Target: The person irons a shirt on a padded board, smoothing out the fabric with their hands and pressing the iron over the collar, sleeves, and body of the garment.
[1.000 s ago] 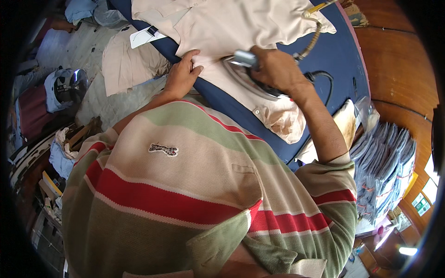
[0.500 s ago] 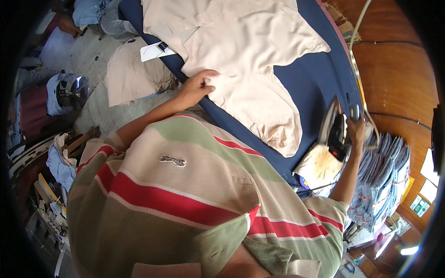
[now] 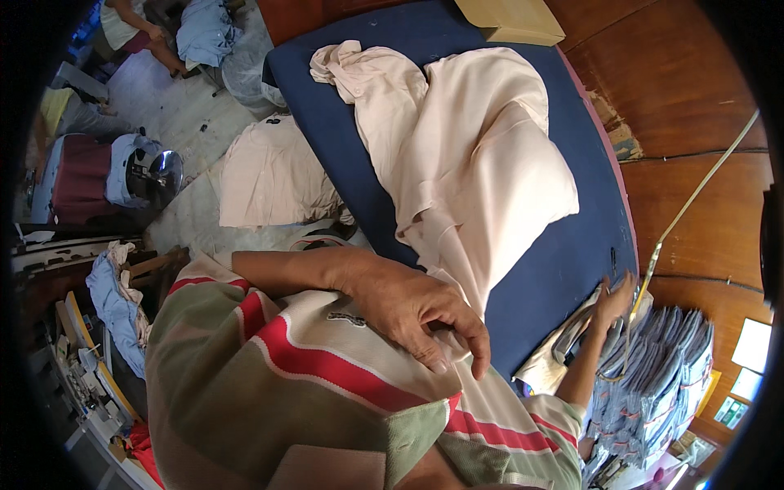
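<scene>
My left hand (image 3: 429, 327) is close in front of my chest, its thumb and fingers pinched on a gathered end of a beige shirt (image 3: 490, 163). From there the cloth stretches away, bunched and folded, over the dark blue ironing table (image 3: 335, 131). At the right edge my right hand (image 3: 614, 302) is blurred, its fingers apart and seemingly holding nothing. Beside and below it is the iron (image 3: 567, 343), on a scorched beige pad (image 3: 539, 371); my forearm and hand partly hide it.
A cardboard box (image 3: 514, 23) lies at the table's far end. A pale hose (image 3: 674, 208) hangs along the wooden wall at right, above stacked bagged clothes (image 3: 653, 367). Left of the table is a beige garment pile (image 3: 273, 175). Other people (image 3: 135, 28) are at the far left.
My left hand has drawn an end of the shirt toward my chest, so the flat-lying shirt is now bunched. The iron has come down onto the pad, and my right hand has let go.
</scene>
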Demonstrator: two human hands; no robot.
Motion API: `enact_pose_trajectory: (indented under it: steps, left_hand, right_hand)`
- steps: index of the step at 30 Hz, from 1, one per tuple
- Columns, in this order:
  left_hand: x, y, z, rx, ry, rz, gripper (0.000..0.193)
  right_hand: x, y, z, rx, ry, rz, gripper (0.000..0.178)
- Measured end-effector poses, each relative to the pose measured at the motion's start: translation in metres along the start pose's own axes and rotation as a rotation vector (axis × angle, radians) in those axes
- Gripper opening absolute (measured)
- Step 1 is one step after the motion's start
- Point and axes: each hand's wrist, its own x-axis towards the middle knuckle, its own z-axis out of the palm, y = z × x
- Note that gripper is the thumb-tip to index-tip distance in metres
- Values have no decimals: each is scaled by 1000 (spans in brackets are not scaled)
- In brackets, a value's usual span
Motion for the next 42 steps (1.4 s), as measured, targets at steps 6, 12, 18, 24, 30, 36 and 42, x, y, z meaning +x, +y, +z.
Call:
enact_pose_trajectory:
  steps: [6, 12, 18, 24, 30, 36, 42]
  left_hand:
    - [-40, 7, -9, -95, 83, 162, 35]
    - [-71, 10, -27, -143, 13, 201, 40]
    - [-123, 22, -46, 28, 193, 171, 41]
    - [-223, 66, -67, 340, 791, 300, 16]
    - [-232, 89, -55, 490, 948, 491, 6]
    - [-224, 118, -32, 982, 1065, 306, 8]
    - [-228, 102, -48, 1692, 1613, -179, 19]
  right_hand:
    - [114, -241, 73, 889, -346, 86, 30]
    - [186, -486, 73, 952, -210, -730, 31]
    - [188, -560, 60, 422, -438, -1384, 26]
    - [328, -379, 106, 1148, -59, -256, 29]
    - [312, -293, -91, 2157, 728, 375, 35]
    - [212, -224, -133, 1886, 1042, 471, 30]
    - [157, -164, -162, 1501, 1180, 524, 25]
